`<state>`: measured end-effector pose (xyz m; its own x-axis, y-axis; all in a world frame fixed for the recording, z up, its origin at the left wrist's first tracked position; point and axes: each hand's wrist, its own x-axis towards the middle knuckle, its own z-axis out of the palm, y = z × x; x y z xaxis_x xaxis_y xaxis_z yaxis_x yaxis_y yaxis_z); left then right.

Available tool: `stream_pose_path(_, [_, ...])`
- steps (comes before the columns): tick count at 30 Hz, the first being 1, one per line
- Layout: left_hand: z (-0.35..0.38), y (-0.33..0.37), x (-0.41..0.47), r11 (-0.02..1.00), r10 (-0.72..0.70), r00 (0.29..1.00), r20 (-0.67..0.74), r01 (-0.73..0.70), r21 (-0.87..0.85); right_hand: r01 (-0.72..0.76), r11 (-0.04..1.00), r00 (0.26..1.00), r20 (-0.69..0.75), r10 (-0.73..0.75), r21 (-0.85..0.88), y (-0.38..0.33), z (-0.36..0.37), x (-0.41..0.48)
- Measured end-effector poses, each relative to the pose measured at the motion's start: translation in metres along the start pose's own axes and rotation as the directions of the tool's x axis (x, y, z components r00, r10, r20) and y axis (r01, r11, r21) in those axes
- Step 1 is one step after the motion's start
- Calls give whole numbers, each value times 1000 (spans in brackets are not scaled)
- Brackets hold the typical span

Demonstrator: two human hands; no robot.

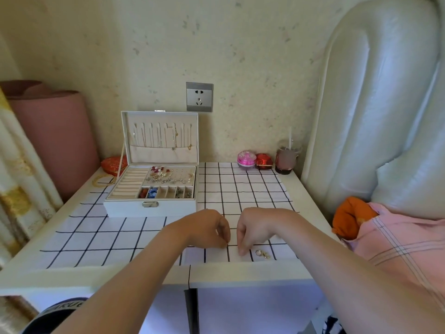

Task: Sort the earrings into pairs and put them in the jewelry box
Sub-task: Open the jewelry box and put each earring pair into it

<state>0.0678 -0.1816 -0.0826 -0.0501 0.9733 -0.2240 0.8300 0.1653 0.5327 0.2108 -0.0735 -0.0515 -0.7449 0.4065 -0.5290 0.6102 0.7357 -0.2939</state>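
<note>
Beginning with the white desk (240, 273), pushed up to the wall and covered by a white cloth with a dark grid (96, 237), probably laid so that tiny metal pieces show up and do not roll away. Next in size, on the cloth's far left part, the white hinged jewelry box (125, 209). Lid propped upright towards the wall, leaving the beige tray free for dropping things in. Already crowded on the studded panel with many small pearl and stone pieces, and partly filled in the little front compartments. Then the left hand (209, 229) and the right hand (255, 230), held close together over the near edge of the cloth, well apart from the box, both curled downward. Left thumb and forefinger pressed tip to tip as if pinching, right fingertips (242, 252) touching the cloth. Cannot tell whether either holds anything: too small to see. Judged as matching or picking up a pair close to the body, where fine work is easiest. Smallest, just beside the right hand on its right: two little gold hoop earrings (258, 252), lying side by side on the cloth, seemingly set out as a pair and not yet carried to the box.
</note>
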Motion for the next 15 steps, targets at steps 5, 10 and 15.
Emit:
stream_pose_path(5, [-12,-5,-4,995,-44,998,-41,40,-88,43,987,996,-83,-30,156,-4,-9,5])
stream_pose_path(10, [-27,-14,-9,986,-52,989,-138,28,-166,120,943,976,-211,-55,311,-11,-16,13])
stream_pose_path(15, [-43,-22,-12,958,-99,964,-248,25,-287,233,837,946,-316,-76,495,-23,-26,24])
